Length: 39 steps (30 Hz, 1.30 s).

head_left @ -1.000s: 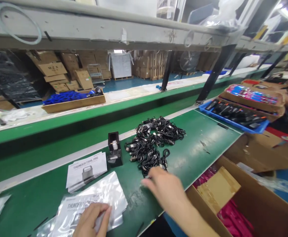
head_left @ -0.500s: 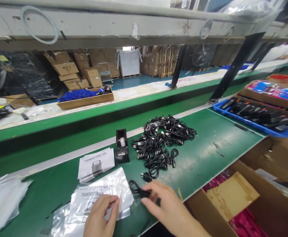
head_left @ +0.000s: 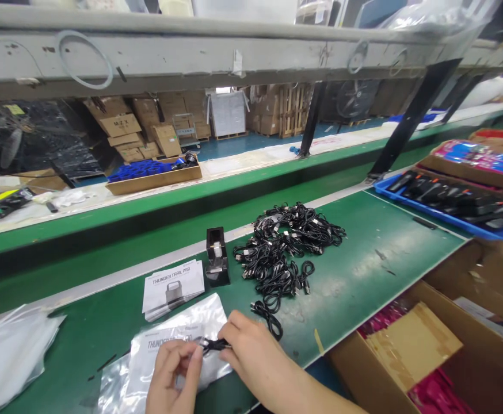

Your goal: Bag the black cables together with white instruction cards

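A small bundled black cable point(head_left: 214, 345) is stretched between my two hands, above the clear plastic bags. My left hand point(head_left: 174, 371) pinches its left end between thumb and fingertips. My right hand point(head_left: 254, 351) grips the other end, with that part of the cable hidden by the fingers. Beneath them lie clear bags point(head_left: 210, 313), one with a printed "Thunder Trail Pro" leaflet point(head_left: 154, 342) inside or under the film; I cannot tell which. Behind is a stack of the same leaflets point(head_left: 174, 287). A single coiled cable point(head_left: 271, 322) lies nearest my right hand, before the pile of black cables point(head_left: 286, 247).
A black tape dispenser point(head_left: 217, 256) stands left of the cable pile. White plastic bags point(head_left: 14, 351) lie at far left. On the right are a blue tray point(head_left: 450, 213) of black devices and an open cardboard box point(head_left: 364, 368). A metal beam point(head_left: 277, 54) crosses above.
My right hand has moved left with the cable, from beside the bags to over them. The left fingertips have met its end. The view has shifted slightly.
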Each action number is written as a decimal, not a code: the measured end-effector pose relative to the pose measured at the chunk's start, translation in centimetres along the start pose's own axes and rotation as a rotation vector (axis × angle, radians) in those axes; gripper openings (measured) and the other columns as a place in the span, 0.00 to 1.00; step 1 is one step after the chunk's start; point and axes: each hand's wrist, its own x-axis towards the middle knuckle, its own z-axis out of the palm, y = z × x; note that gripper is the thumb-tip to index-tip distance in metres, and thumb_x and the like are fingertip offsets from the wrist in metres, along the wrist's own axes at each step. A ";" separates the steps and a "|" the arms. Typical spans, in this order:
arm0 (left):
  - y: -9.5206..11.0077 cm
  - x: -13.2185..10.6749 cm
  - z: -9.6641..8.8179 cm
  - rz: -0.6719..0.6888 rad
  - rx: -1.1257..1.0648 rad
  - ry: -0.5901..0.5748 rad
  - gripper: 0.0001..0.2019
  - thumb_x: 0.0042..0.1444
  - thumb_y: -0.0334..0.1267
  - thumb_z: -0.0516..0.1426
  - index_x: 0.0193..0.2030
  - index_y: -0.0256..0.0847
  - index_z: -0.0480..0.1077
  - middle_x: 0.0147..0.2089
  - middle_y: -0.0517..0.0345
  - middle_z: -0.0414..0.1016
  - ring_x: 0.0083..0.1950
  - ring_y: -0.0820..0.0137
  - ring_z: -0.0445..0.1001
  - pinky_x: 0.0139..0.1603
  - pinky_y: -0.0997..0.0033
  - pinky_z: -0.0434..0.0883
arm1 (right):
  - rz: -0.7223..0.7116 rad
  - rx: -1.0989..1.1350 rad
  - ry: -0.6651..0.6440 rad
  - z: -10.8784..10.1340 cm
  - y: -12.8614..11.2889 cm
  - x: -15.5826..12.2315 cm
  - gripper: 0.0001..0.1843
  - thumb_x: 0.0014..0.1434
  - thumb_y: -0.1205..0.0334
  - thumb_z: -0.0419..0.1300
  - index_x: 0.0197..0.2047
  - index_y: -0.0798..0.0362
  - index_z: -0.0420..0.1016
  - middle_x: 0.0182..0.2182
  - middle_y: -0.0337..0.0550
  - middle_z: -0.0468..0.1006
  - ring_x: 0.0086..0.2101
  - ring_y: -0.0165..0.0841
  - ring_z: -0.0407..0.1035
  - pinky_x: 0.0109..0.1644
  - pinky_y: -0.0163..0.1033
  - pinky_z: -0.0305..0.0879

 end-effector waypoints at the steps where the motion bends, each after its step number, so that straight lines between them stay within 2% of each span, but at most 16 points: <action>1: 0.3 -0.1 0.1 0.026 -0.005 0.010 0.11 0.44 0.48 0.59 0.27 0.43 0.71 0.31 0.60 0.66 0.31 0.70 0.68 0.30 0.75 0.66 | -0.026 -0.025 -0.003 0.2 -0.4 0.4 0.07 0.53 0.64 0.59 0.37 0.56 0.71 0.36 0.45 0.72 0.34 0.36 0.70 0.33 0.35 0.61; 5: 1.4 -0.1 -0.3 0.088 -0.026 0.052 0.08 0.48 0.46 0.57 0.28 0.45 0.70 0.30 0.63 0.64 0.30 0.72 0.66 0.30 0.75 0.64 | -0.174 -0.003 -0.012 0.3 -1.4 1.4 0.09 0.59 0.64 0.51 0.33 0.55 0.71 0.30 0.43 0.75 0.30 0.33 0.68 0.30 0.33 0.58; 9: 2.7 0.9 -3.1 0.107 0.105 0.093 0.08 0.47 0.46 0.57 0.29 0.45 0.69 0.32 0.62 0.65 0.31 0.72 0.66 0.32 0.74 0.64 | -0.398 0.167 -0.053 -2.5 -2.5 1.9 0.20 0.64 0.59 0.40 0.34 0.55 0.71 0.27 0.40 0.73 0.33 0.31 0.65 0.38 0.32 0.58; 12: 3.7 1.8 -5.7 0.079 0.171 0.201 0.11 0.46 0.50 0.57 0.27 0.45 0.69 0.35 0.62 0.64 0.35 0.71 0.66 0.38 0.72 0.64 | -0.497 0.219 -0.130 -4.9 -4.4 3.6 0.16 0.58 0.50 0.51 0.34 0.54 0.72 0.27 0.38 0.73 0.36 0.32 0.62 0.37 0.31 0.58; 15: 4.3 2.4 -7.7 0.033 0.044 0.289 0.16 0.43 0.56 0.57 0.31 0.46 0.68 0.43 0.59 0.67 0.46 0.65 0.67 0.48 0.68 0.62 | -0.599 0.210 -0.138 -6.7 -6.7 5.7 0.10 0.52 0.54 0.60 0.30 0.53 0.73 0.23 0.35 0.71 0.34 0.30 0.63 0.38 0.30 0.57; 18: 4.0 2.6 -8.5 -0.095 -0.281 0.189 0.34 0.33 0.64 0.58 0.47 0.48 0.65 0.52 0.54 0.68 0.54 0.58 0.64 0.50 0.63 0.64 | -0.723 0.323 -0.148 -7.9 -8.2 6.9 0.08 0.54 0.58 0.59 0.29 0.53 0.73 0.25 0.33 0.73 0.31 0.26 0.66 0.40 0.29 0.59; 20: 3.3 2.3 -8.3 -0.187 -0.519 0.061 0.41 0.27 0.66 0.59 0.49 0.47 0.64 0.49 0.52 0.72 0.51 0.55 0.68 0.44 0.63 0.68 | -0.789 0.384 -0.216 -8.6 -8.6 7.0 0.07 0.54 0.59 0.59 0.29 0.53 0.73 0.26 0.33 0.75 0.31 0.25 0.67 0.41 0.29 0.60; 22: 2.6 1.7 -7.7 -0.263 -0.661 -0.060 0.38 0.24 0.63 0.62 0.45 0.45 0.68 0.38 0.54 0.76 0.42 0.58 0.72 0.35 0.66 0.69 | -0.820 0.386 -0.274 -9.2 -8.5 6.6 0.05 0.51 0.61 0.61 0.27 0.53 0.74 0.29 0.34 0.75 0.35 0.26 0.69 0.45 0.30 0.60; 24: 1.9 1.0 -7.2 -0.320 -0.693 -0.127 0.30 0.26 0.58 0.64 0.37 0.43 0.71 0.28 0.58 0.75 0.32 0.65 0.72 0.30 0.70 0.67 | -0.816 0.365 -0.278 -9.6 -8.2 6.1 0.03 0.47 0.64 0.64 0.25 0.53 0.74 0.39 0.37 0.75 0.42 0.29 0.67 0.49 0.32 0.59; 26: 1.6 0.5 -6.8 -0.334 -0.629 -0.097 0.23 0.29 0.56 0.64 0.28 0.42 0.72 0.24 0.61 0.73 0.27 0.70 0.70 0.29 0.73 0.66 | -0.770 0.342 -0.261 -9.9 -7.5 5.4 0.03 0.45 0.64 0.65 0.25 0.53 0.75 0.48 0.38 0.70 0.48 0.31 0.64 0.51 0.34 0.58; 28: 1.5 0.3 -6.6 -0.292 -0.498 -0.041 0.20 0.36 0.57 0.61 0.25 0.41 0.73 0.21 0.62 0.70 0.25 0.73 0.66 0.27 0.76 0.63 | -0.690 0.301 -0.231 -10.0 -6.6 4.8 0.04 0.47 0.62 0.64 0.26 0.52 0.75 0.50 0.39 0.68 0.49 0.32 0.64 0.50 0.35 0.59; 30: 1.7 0.3 -6.6 -0.212 -0.345 -0.020 0.19 0.42 0.56 0.58 0.25 0.41 0.74 0.19 0.63 0.68 0.23 0.74 0.64 0.25 0.77 0.62 | -0.604 0.220 -0.190 -9.9 -5.6 4.3 0.06 0.50 0.59 0.62 0.27 0.53 0.75 0.46 0.40 0.71 0.45 0.33 0.66 0.48 0.36 0.60; 32: 1.9 0.6 -6.5 -0.129 -0.238 -0.010 0.17 0.46 0.54 0.56 0.25 0.42 0.75 0.21 0.61 0.71 0.26 0.71 0.66 0.29 0.75 0.64 | -0.531 0.150 -0.145 -9.7 -4.5 3.9 0.07 0.52 0.59 0.61 0.28 0.53 0.75 0.37 0.40 0.74 0.39 0.33 0.68 0.44 0.37 0.61; 35: 1.9 1.0 -6.3 -0.063 -0.162 -0.001 0.15 0.46 0.51 0.57 0.26 0.43 0.77 0.30 0.57 0.77 0.35 0.65 0.71 0.38 0.74 0.66 | -0.387 0.288 -0.054 -8.6 -2.9 3.4 0.06 0.53 0.61 0.59 0.35 0.52 0.74 0.32 0.39 0.75 0.36 0.32 0.68 0.43 0.37 0.61; 38: 1.7 1.4 -5.8 -0.066 -0.165 0.015 0.15 0.45 0.51 0.58 0.29 0.43 0.78 0.29 0.57 0.77 0.34 0.65 0.72 0.38 0.73 0.68 | -0.227 0.562 -0.004 -6.3 -1.6 3.1 0.27 0.45 0.62 0.65 0.50 0.50 0.66 0.40 0.40 0.74 0.40 0.32 0.67 0.46 0.37 0.61; 39: 1.6 1.4 -5.6 -0.071 -0.186 0.042 0.15 0.44 0.51 0.58 0.29 0.43 0.78 0.29 0.57 0.77 0.34 0.65 0.72 0.37 0.73 0.68 | -0.195 0.608 -0.013 -5.4 -1.3 3.2 0.31 0.42 0.63 0.67 0.51 0.51 0.66 0.40 0.40 0.74 0.39 0.33 0.67 0.45 0.37 0.62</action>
